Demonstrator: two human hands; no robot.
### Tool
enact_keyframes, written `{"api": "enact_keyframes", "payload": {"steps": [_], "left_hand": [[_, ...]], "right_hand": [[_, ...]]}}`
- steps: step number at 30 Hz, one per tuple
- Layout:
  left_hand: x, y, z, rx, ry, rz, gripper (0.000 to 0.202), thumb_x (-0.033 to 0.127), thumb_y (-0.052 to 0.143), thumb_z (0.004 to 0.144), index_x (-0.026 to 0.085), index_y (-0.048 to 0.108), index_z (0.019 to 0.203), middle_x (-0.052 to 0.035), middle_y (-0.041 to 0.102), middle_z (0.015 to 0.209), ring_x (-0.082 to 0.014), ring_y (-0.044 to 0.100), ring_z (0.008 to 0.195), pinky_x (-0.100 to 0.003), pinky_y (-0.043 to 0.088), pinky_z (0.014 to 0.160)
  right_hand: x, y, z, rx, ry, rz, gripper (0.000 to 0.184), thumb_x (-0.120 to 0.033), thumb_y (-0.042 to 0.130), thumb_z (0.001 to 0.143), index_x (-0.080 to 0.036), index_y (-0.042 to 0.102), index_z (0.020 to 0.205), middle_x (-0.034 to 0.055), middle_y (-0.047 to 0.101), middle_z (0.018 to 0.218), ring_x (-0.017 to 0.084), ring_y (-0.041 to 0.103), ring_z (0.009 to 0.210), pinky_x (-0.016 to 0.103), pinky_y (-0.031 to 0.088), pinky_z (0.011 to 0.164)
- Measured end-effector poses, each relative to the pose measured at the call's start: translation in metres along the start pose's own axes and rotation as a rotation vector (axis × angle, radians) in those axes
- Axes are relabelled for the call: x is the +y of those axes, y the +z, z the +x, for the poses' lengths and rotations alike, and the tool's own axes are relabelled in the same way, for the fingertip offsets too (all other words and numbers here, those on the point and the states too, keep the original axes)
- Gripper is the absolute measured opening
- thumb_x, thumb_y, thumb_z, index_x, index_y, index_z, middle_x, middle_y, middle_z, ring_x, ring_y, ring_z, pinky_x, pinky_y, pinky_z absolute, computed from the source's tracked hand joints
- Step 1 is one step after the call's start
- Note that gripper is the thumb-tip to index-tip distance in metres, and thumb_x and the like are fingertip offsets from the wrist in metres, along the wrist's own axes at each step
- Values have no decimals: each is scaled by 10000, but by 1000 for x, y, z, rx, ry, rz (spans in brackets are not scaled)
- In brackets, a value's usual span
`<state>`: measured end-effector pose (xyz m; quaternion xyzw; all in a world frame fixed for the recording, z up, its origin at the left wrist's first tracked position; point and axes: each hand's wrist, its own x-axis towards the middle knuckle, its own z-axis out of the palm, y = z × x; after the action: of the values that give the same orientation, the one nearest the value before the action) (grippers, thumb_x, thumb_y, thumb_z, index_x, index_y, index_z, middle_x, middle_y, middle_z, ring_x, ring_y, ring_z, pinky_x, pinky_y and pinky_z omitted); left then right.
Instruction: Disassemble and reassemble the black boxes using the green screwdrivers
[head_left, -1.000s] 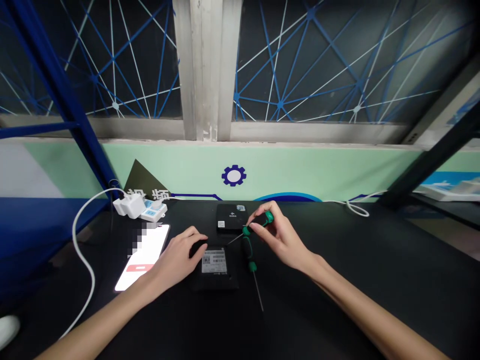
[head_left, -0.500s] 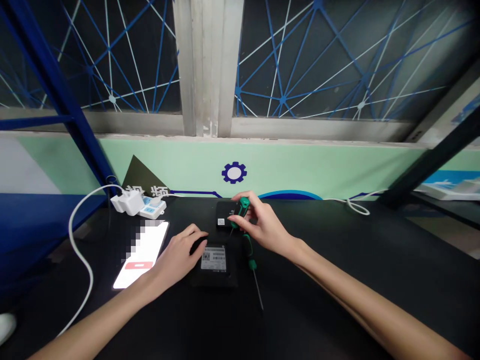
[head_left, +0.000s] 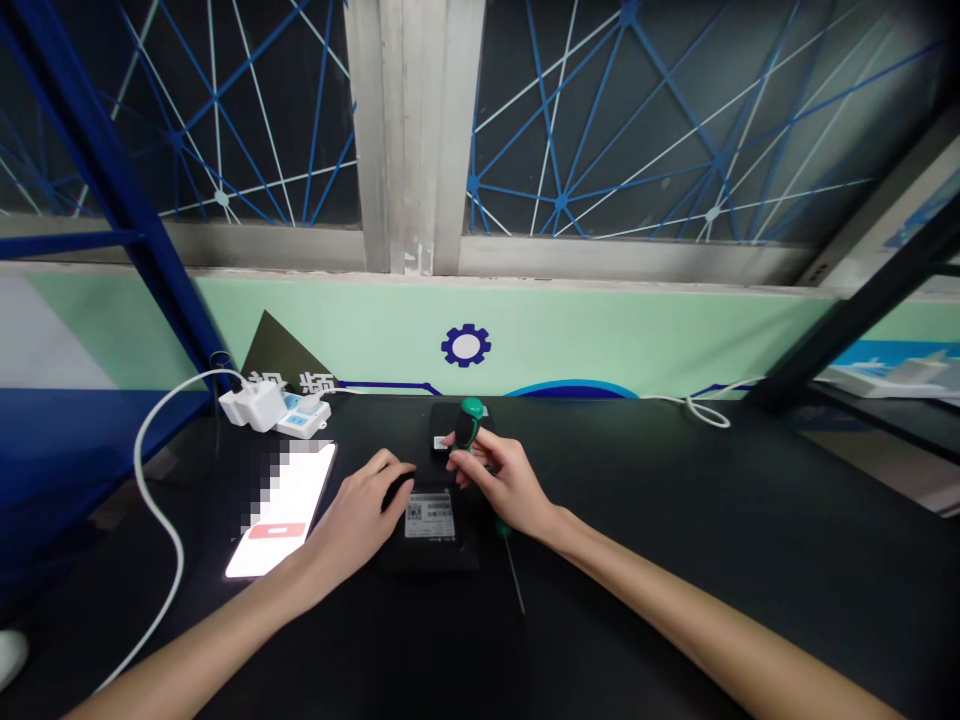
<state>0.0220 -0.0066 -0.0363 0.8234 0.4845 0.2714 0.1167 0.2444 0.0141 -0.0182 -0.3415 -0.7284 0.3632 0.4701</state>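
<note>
Positioning the green-and-black screwdriver (head_left: 469, 428) at the far edge of the labelled black device (head_left: 430, 516) appears to be the step in hand. The handle is grasped between the thumb and fingers of the right hand (head_left: 507, 484). Its long axis is held nearly upright, green cap uppermost; the tip, presumably directed downward, is hidden. The device's far left corner is met by the left hand (head_left: 369, 498); whether it is pinched cannot be told. For the next move, an upright shaft and a seated tip would be required.
</note>
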Motion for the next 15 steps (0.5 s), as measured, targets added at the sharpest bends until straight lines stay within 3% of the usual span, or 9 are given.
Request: {"api": "enact_keyframes", "payload": {"steps": [9,15], "left_hand": [[4,-1,2,5,-6,-29,270,300,407,1001,230,639,1122,-49,631,1052,-200,664,885,-322,519,790],[2,0,1,5,2,-16,260,289,412,999,233,635,1120,-39,628,1053,-194,671,888,-309,517,777]], "right_hand": [[12,0,-6,32,76,159,404,-478,667,892,-145,679,1121,52,709,791,132,646,605,266,576,602],[23,2,-6,78,47,55,329,-462,706,864,-145,731,781,70,740,715,154,668,573,249,554,536]]}}
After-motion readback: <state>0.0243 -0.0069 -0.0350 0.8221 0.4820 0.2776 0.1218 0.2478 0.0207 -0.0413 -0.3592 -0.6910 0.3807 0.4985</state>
